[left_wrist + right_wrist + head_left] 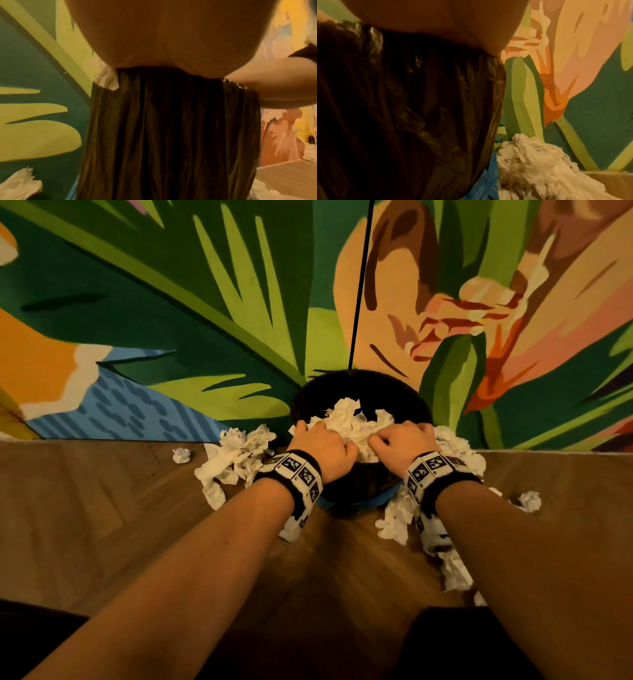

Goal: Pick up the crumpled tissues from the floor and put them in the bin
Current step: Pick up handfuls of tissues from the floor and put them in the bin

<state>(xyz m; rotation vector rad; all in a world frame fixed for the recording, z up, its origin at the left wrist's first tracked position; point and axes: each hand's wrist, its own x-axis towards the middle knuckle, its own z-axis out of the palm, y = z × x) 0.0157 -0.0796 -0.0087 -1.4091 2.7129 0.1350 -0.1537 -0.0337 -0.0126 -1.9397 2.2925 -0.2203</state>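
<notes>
A round bin [363, 381] lined with a black bag [171, 135] stands on the floor against the painted wall. A heap of white crumpled tissues [349, 419] fills its mouth. My left hand [322, 438] and right hand [402, 438] are side by side on top of that heap, with fingers curled into the tissues. Both wrist views show only the heel of the palm above the bag [402, 108]; the fingertips are hidden there. One tissue corner [106, 79] pokes over the rim under my left palm.
Loose tissues lie round the bin: a pile on the left [236, 460], a pile on the right [455, 450], more in front right [394, 522], and small balls [181, 455] [529, 501]. A blue band [489, 182] shows at the bag's lower edge. The floor is wood.
</notes>
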